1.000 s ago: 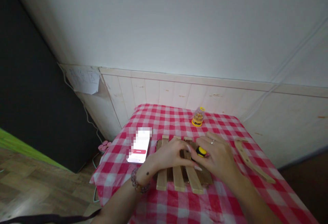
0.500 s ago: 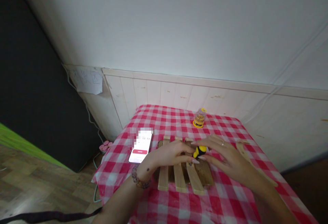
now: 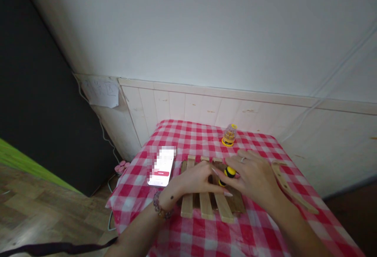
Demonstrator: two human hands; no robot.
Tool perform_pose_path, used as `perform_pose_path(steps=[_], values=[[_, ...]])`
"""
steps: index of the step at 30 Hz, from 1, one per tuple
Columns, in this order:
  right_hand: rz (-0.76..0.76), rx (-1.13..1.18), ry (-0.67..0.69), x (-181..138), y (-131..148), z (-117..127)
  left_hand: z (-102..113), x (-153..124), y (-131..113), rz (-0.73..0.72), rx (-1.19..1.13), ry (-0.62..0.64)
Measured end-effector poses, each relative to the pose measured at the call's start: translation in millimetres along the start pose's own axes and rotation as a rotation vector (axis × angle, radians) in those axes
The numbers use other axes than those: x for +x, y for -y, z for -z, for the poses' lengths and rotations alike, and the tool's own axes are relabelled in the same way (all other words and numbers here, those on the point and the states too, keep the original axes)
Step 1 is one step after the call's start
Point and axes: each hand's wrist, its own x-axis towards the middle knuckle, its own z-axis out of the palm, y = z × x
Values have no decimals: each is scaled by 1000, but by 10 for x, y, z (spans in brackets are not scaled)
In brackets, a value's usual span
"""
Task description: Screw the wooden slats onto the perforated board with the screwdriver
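Three pale wooden slats (image 3: 206, 209) lie side by side across a darker brown wooden board (image 3: 238, 202). A stubby yellow-and-black screwdriver (image 3: 229, 172) stands tilted over the right-hand slat, its handle gripped by my right hand (image 3: 255, 176) with thumb and fingers. The screwdriver's tip is hidden. My left hand (image 3: 198, 178) reaches across the slats, its curved fingers and thumb pressed around the right-hand slat (image 3: 224, 210) close to the screwdriver. What lies under its fingertips is partly covered.
A lit phone (image 3: 160, 170) lies left of the slats. At the back stands a clear, yellow-trimmed bit holder (image 3: 229, 136). A curved wooden piece (image 3: 290, 190) with holes lies on the right. The checked tablecloth (image 3: 194, 135) reaches the panelled wall (image 3: 176, 102).
My right hand has turned and closed further around the screwdriver handle, tilting it. The thumb now reaches left across the handle. My left hand has barely shifted.
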Motion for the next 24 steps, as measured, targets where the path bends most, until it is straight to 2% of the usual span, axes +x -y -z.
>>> perform_pose_path(steps=[5,10,14,18,21,24], values=[[-75,-10,41,-14,14,1,-32,11,29,12,-52,-41],[-120,453,168,-113,-104,77,17,0,3,0,-24,33],[-77,578,205,-212,-223,91,55,-4,-12,-9,-33,87],[-57,610,209,-189,-217,65,64,-2,7,-10,-46,119],[-44,513,150,-119,-168,32,48,-5,5,-4,-43,113],[23,379,76,-84,-158,-27,24,-8,-17,55,-43,43]])
